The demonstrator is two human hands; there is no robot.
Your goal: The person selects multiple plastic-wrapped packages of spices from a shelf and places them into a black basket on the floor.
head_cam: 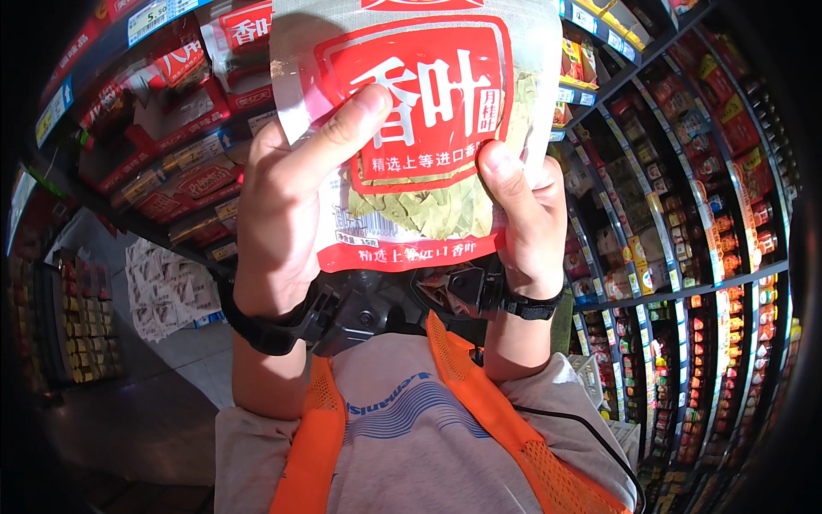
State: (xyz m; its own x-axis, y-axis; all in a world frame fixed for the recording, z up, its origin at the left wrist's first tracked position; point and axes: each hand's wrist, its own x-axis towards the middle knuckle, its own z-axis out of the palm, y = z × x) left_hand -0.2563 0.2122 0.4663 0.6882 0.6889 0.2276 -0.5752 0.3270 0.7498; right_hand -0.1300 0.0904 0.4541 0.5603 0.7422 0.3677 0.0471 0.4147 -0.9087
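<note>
A clear plastic bag of dried bay leaves (424,209), with a red printed label, is held up close to the camera. My left hand (289,173) grips its left edge, thumb lying across the front of the label. On the bag's right edge, my right hand (526,199) pinches it, thumb on the front near the label's lower corner. The fingers of both hands are partly hidden behind the bag. Each wrist wears a black strap with a small device.
Store shelves with packaged seasonings (183,109) rise at the upper left. Tall racks of jars and packets (681,212) fill the right side. White packets (170,289) are piled low at the left, near a stack of yellow-lidded jars (87,347). White plastic baskets (584,376) stand beside my right arm.
</note>
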